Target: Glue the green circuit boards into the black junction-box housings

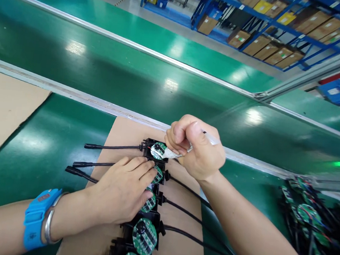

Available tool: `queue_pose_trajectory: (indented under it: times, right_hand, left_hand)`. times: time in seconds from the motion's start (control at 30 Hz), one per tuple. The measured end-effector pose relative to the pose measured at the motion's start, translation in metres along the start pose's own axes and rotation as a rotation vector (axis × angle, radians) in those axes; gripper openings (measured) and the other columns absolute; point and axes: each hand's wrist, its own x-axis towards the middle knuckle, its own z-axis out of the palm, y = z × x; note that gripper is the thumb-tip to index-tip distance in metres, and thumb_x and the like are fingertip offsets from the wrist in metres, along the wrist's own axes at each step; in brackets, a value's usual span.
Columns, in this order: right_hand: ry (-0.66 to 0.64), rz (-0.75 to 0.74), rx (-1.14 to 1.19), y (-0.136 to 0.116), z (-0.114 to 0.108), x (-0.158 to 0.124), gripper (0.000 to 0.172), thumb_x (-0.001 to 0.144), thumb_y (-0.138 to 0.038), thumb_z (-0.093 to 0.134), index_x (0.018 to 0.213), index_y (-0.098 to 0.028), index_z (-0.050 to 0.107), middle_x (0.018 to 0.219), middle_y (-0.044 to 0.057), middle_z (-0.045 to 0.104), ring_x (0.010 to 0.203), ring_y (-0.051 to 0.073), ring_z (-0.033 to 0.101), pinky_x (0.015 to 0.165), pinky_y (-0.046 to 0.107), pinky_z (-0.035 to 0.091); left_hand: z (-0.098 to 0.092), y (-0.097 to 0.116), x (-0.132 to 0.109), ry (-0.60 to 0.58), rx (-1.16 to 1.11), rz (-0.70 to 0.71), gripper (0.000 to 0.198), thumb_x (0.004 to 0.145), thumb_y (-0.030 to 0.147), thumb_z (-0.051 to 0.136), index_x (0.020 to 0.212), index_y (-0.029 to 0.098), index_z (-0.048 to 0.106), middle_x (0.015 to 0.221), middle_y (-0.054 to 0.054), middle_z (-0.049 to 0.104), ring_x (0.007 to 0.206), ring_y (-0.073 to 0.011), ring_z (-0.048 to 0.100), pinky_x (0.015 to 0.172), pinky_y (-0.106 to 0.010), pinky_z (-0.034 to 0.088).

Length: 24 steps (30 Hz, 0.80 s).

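Observation:
Several black housings with round green circuit boards and black cables lie in a row on a brown cardboard sheet (121, 133). My left hand (122, 189) lies flat on the row, fingers stretched over two middle boards. My right hand (196, 148) is closed around a white pen-like tool (182, 150), its tip touching the top board (157, 150). Below my left hand another board (144, 237) shows fully. A blue wrist strap (36, 223) and a metal bangle sit on my left wrist.
A pile of the same green boards with cables (308, 219) lies at the right. A green conveyor belt (117, 74) with metal rails runs behind the cardboard. Another cardboard sheet (3, 111) lies at the left. Blue shelves with boxes (272, 29) stand far back.

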Motion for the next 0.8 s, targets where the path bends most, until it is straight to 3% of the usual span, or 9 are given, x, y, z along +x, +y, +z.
queue_pose_trajectory:
  times: [0.27,0.67,0.8]
  right_hand:
    - [0.015,-0.051,0.004,0.003,-0.009,0.009,0.038,0.090,-0.044,0.054,0.062,-0.019,0.052,0.048,-0.007,0.030,0.038,0.007,0.023,0.038,0.024,0.019]
    - [0.022,-0.133,-0.020,0.013,-0.005,0.016,0.042,0.090,-0.048,0.053,0.059,-0.020,0.047,0.049,-0.007,0.026,0.039,0.008,0.024,0.038,0.025,0.016]
    - [0.019,-0.086,0.048,-0.003,-0.007,0.010,0.040,0.088,-0.047,0.056,0.059,-0.020,0.048,0.049,-0.007,0.027,0.038,0.008,0.025,0.038,0.024,0.022]
  left_hand:
    - [-0.001,0.000,-0.002,-0.017,0.011,0.001,0.043,0.097,0.033,0.038,0.134,0.012,0.046,0.140,-0.010,0.048,0.126,-0.0277,0.041,0.100,-0.044,0.038]
    - [-0.001,-0.001,-0.001,0.000,0.024,0.011,0.043,0.097,0.033,0.039,0.133,0.012,0.048,0.139,-0.010,0.050,0.126,-0.0271,0.042,0.103,-0.043,0.036]
    - [-0.009,0.010,-0.011,0.045,0.091,0.044,0.038,0.097,0.029,0.038,0.125,0.012,0.056,0.128,-0.009,0.060,0.112,-0.0263,0.053,0.093,-0.041,0.043]
